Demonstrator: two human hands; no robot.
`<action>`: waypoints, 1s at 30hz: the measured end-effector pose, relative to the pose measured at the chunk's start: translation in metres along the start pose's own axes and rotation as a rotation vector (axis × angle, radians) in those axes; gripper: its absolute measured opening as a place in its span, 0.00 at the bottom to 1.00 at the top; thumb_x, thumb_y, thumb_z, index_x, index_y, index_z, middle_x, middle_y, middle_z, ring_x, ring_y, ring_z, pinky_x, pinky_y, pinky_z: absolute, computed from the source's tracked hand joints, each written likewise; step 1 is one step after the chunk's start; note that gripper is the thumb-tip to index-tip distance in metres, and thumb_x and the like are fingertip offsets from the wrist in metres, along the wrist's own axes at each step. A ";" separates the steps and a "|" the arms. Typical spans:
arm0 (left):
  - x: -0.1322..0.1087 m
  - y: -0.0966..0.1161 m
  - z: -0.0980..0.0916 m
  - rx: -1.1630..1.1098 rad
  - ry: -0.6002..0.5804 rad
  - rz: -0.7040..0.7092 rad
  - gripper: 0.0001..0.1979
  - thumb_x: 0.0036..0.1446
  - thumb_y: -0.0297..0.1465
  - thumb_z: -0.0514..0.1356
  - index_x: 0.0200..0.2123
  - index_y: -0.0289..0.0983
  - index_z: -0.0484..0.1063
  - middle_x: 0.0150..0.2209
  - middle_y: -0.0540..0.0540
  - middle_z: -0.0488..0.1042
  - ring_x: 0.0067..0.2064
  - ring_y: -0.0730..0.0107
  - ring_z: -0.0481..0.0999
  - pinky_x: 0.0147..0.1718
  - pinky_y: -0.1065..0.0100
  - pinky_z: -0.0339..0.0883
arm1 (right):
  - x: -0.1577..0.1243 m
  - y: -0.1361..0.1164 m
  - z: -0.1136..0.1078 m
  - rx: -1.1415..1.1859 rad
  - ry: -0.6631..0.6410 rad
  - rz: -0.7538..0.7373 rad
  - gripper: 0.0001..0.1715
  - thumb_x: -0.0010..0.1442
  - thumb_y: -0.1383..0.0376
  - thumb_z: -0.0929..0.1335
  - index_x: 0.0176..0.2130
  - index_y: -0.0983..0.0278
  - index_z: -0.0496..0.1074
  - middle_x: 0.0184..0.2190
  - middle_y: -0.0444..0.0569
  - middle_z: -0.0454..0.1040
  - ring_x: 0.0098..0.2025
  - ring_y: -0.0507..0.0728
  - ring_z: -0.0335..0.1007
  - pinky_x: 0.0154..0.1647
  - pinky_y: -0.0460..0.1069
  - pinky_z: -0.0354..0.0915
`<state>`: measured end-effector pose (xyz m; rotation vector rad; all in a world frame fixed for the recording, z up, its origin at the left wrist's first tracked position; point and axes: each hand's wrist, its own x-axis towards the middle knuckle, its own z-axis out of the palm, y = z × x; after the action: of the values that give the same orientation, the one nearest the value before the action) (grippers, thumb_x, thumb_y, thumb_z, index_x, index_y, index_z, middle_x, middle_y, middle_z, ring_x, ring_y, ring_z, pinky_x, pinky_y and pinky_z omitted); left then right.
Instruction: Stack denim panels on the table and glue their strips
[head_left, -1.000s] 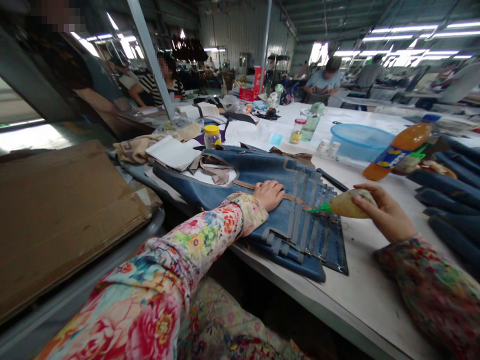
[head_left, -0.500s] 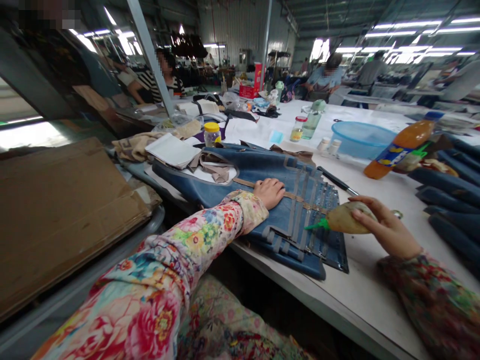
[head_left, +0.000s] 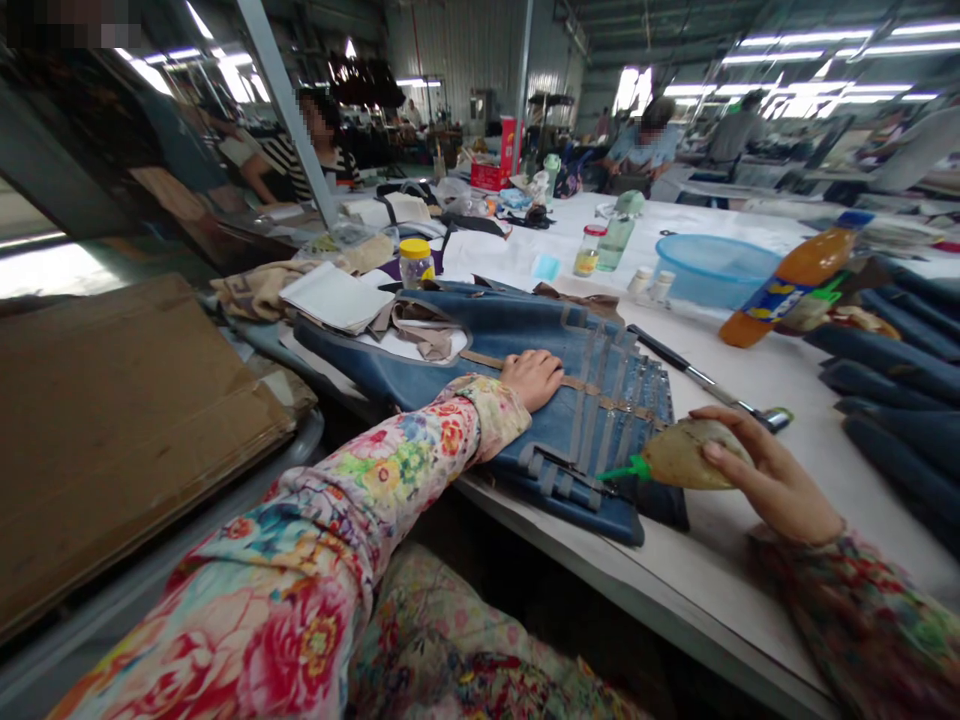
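A layered stack of blue leather-like pieces (head_left: 517, 325) lies on the white-covered table, with grey strips along the stepped edges at its right end. Shiny wet-looking streaks show on several of these strips. My left hand (head_left: 532, 380) rests on the stack, palm down, beside a narrow brown strip (head_left: 581, 385). In my right hand (head_left: 776, 485) is a squeeze bottle (head_left: 686, 455), tilted almost level. Its green nozzle (head_left: 626, 468) points left, at the strips near the front edge; whether the tip touches cannot be made out.
Behind my right hand lies a hammer (head_left: 705, 380). An orange drink bottle (head_left: 799, 280), a blue basin (head_left: 716, 268) and more blue pieces (head_left: 892, 365) are on the right. Jars stand behind the stack, including a yellow-lidded one (head_left: 416, 265). A large cardboard sheet (head_left: 127, 430) is at left.
My right hand has moved the squeeze bottle toward the table's front edge, its nozzle travelling along the strips. More of the hammer shows. My left hand stays on the stack.
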<state>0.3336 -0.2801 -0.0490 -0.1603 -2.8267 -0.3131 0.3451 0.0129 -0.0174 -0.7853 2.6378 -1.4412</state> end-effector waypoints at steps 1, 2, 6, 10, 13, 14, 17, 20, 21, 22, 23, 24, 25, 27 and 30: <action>0.000 0.000 -0.001 0.000 -0.004 -0.002 0.16 0.62 0.38 0.42 0.46 0.43 0.65 0.49 0.50 0.67 0.51 0.67 0.63 0.47 0.60 0.56 | -0.002 0.000 0.000 0.009 0.007 0.001 0.24 0.50 0.49 0.66 0.45 0.56 0.64 0.42 0.47 0.67 0.46 0.61 0.65 0.52 0.58 0.60; 0.000 0.001 -0.001 0.001 -0.008 -0.006 0.16 0.62 0.38 0.42 0.46 0.43 0.65 0.49 0.49 0.68 0.51 0.67 0.63 0.47 0.60 0.56 | -0.003 0.000 0.001 0.017 0.012 0.001 0.24 0.50 0.49 0.66 0.45 0.56 0.64 0.42 0.47 0.67 0.46 0.61 0.64 0.53 0.58 0.60; 0.000 0.001 -0.003 -0.003 -0.016 -0.010 0.16 0.62 0.38 0.42 0.46 0.43 0.65 0.49 0.49 0.67 0.51 0.66 0.63 0.47 0.59 0.56 | -0.005 0.002 0.001 0.024 0.005 -0.010 0.24 0.50 0.50 0.66 0.45 0.56 0.64 0.42 0.47 0.67 0.46 0.61 0.64 0.53 0.58 0.60; 0.000 0.001 -0.004 -0.004 -0.014 -0.008 0.16 0.62 0.38 0.42 0.46 0.43 0.65 0.49 0.49 0.67 0.51 0.66 0.63 0.47 0.59 0.56 | -0.008 0.001 0.002 0.006 0.015 -0.030 0.24 0.51 0.50 0.66 0.45 0.55 0.64 0.43 0.47 0.67 0.46 0.61 0.64 0.51 0.57 0.61; -0.001 0.001 -0.004 -0.002 -0.012 -0.010 0.16 0.62 0.38 0.42 0.46 0.43 0.65 0.49 0.49 0.67 0.51 0.67 0.63 0.47 0.60 0.56 | -0.012 -0.002 0.005 0.013 0.014 -0.043 0.23 0.51 0.51 0.66 0.45 0.55 0.64 0.42 0.47 0.68 0.45 0.60 0.65 0.49 0.55 0.63; -0.001 0.001 -0.004 -0.002 -0.012 -0.009 0.16 0.62 0.38 0.42 0.46 0.43 0.65 0.49 0.49 0.67 0.50 0.67 0.63 0.47 0.60 0.56 | -0.013 -0.003 0.006 0.017 0.012 -0.048 0.23 0.51 0.51 0.66 0.45 0.55 0.64 0.42 0.47 0.68 0.44 0.60 0.65 0.48 0.55 0.64; -0.001 0.001 -0.004 -0.001 -0.013 -0.010 0.16 0.62 0.38 0.42 0.46 0.43 0.65 0.49 0.49 0.67 0.50 0.67 0.63 0.47 0.59 0.56 | -0.013 -0.003 0.008 0.022 0.009 -0.065 0.22 0.51 0.51 0.66 0.45 0.55 0.63 0.42 0.46 0.67 0.45 0.60 0.65 0.48 0.55 0.63; -0.001 0.001 -0.004 -0.005 -0.014 -0.008 0.16 0.62 0.38 0.42 0.46 0.43 0.65 0.48 0.49 0.67 0.50 0.66 0.63 0.47 0.59 0.56 | -0.005 0.003 0.008 0.007 0.036 -0.082 0.22 0.51 0.52 0.66 0.45 0.55 0.63 0.43 0.47 0.67 0.45 0.60 0.64 0.49 0.56 0.61; 0.000 0.001 -0.004 -0.007 -0.012 -0.007 0.16 0.62 0.38 0.42 0.46 0.43 0.65 0.48 0.49 0.67 0.50 0.66 0.63 0.47 0.59 0.56 | -0.002 0.006 0.007 -0.005 0.057 -0.090 0.22 0.52 0.53 0.66 0.45 0.56 0.62 0.43 0.47 0.66 0.46 0.60 0.64 0.50 0.56 0.61; 0.000 0.001 -0.004 -0.008 -0.010 -0.006 0.16 0.62 0.38 0.42 0.46 0.43 0.65 0.48 0.49 0.67 0.50 0.66 0.63 0.47 0.59 0.56 | 0.002 0.008 0.006 -0.020 0.082 -0.098 0.22 0.52 0.53 0.66 0.46 0.56 0.62 0.44 0.48 0.66 0.46 0.60 0.63 0.50 0.56 0.60; 0.000 0.001 -0.003 -0.008 -0.008 -0.007 0.16 0.62 0.38 0.42 0.46 0.43 0.65 0.48 0.49 0.67 0.50 0.66 0.63 0.47 0.59 0.56 | 0.005 0.010 0.006 -0.037 0.105 -0.109 0.23 0.52 0.53 0.66 0.46 0.56 0.62 0.44 0.48 0.65 0.45 0.60 0.63 0.50 0.57 0.60; 0.000 0.000 -0.003 -0.007 -0.007 -0.009 0.16 0.62 0.38 0.42 0.46 0.43 0.65 0.48 0.49 0.67 0.50 0.66 0.63 0.47 0.59 0.56 | 0.007 0.012 0.005 -0.052 0.125 -0.119 0.23 0.51 0.54 0.67 0.46 0.56 0.61 0.44 0.48 0.65 0.45 0.60 0.63 0.50 0.57 0.60; 0.000 0.000 -0.002 -0.006 -0.007 -0.011 0.16 0.62 0.38 0.42 0.46 0.43 0.65 0.48 0.49 0.67 0.50 0.66 0.63 0.47 0.59 0.56 | 0.009 0.012 0.005 -0.064 0.138 -0.133 0.23 0.51 0.54 0.67 0.46 0.57 0.61 0.43 0.48 0.65 0.45 0.59 0.63 0.50 0.56 0.60; 0.000 0.000 -0.002 -0.008 -0.008 -0.010 0.16 0.62 0.38 0.42 0.46 0.43 0.65 0.49 0.49 0.67 0.50 0.66 0.63 0.47 0.59 0.56 | 0.008 0.009 0.004 -0.067 0.120 -0.161 0.23 0.51 0.55 0.67 0.46 0.56 0.62 0.43 0.47 0.65 0.44 0.58 0.64 0.48 0.54 0.62; 0.000 0.000 -0.002 -0.011 -0.006 -0.006 0.16 0.62 0.38 0.42 0.46 0.43 0.65 0.49 0.50 0.67 0.51 0.67 0.63 0.48 0.59 0.56 | 0.005 0.004 0.004 -0.054 0.056 -0.198 0.22 0.52 0.56 0.67 0.46 0.56 0.62 0.42 0.46 0.66 0.43 0.57 0.65 0.46 0.51 0.64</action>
<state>0.3342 -0.2803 -0.0474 -0.1553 -2.8329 -0.3300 0.3399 0.0094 -0.0219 -1.0534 2.7174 -1.4594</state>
